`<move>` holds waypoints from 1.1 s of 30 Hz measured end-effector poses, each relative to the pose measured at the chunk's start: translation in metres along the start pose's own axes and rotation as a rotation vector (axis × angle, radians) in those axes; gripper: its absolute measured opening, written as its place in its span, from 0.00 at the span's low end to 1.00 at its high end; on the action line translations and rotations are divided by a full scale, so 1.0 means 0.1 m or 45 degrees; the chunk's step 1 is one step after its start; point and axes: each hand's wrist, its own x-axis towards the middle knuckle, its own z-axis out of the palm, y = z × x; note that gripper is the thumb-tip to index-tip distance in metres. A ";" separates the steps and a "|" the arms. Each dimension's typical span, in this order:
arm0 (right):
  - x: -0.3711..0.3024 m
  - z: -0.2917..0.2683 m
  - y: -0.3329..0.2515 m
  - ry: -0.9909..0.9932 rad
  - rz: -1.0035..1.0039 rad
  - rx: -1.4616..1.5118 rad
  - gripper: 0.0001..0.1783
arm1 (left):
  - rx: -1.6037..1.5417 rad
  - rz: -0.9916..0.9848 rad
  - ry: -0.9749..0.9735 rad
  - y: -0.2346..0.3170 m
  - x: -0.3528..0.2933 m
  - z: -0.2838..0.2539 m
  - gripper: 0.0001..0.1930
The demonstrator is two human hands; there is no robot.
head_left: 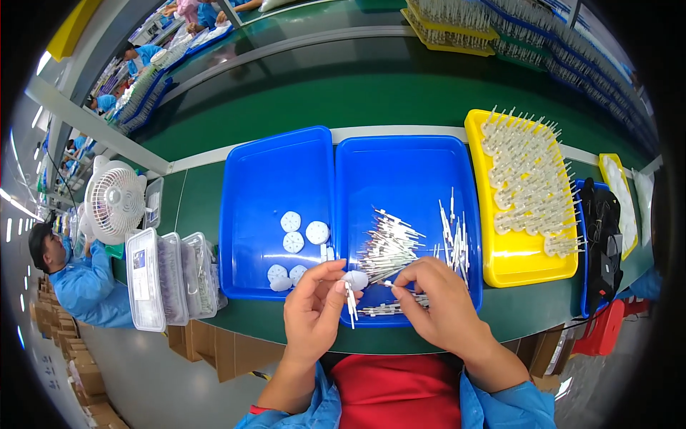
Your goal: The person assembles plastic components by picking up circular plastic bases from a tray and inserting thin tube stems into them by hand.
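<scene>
Left hand (314,309), lower centre of the frame: fingers curled, thumb and fingertips gripping 1 white disc (356,280) at its edge. Thin white sticks (351,307) hang below the disc at those fingertips; whether they are joined to it, I cannot tell.

Right hand (444,304), just right of the disc: thumb and forefinger pinched on 1 small white piece (388,284), its tip pointing toward the disc and apart from it. The other fingers are bent over the sticks lying below.

Blue left tray (246,171), centre left: perforated white discs (293,242) lying flat, loosely grouped in its lower right part, with a few small white blocks (326,252) near the left hand.

Blue right tray (400,161), centre: a heap of loose white sticks (389,247) in the middle, a further bunch along the right side.

Yellow tray (529,270), right of centre: rows of whitish pieces (525,179) with stems pointing up, close-set.

Green worktable (196,193): beneath all 3 trays.

Left of the frame: 1 white fan (114,202), clear plastic boxes (146,279) standing below it, 1 co-worker in blue (89,293) at the edge.

Right of the frame: 1 black item with a cord (604,236), 1 red stool (600,329) lower down.
</scene>
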 end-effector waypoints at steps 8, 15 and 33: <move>-0.02 0.09 -0.03 0.000 0.019 0.144 0.10 | -0.111 -0.014 -0.082 -0.02 -0.02 0.10 0.17; -0.04 0.06 0.00 -0.014 0.002 0.138 0.07 | -0.066 0.001 -0.084 -0.02 -0.04 0.06 0.14; -0.11 0.15 -0.04 0.020 0.053 0.315 0.06 | 0.004 0.085 -0.099 -0.04 -0.02 0.07 0.11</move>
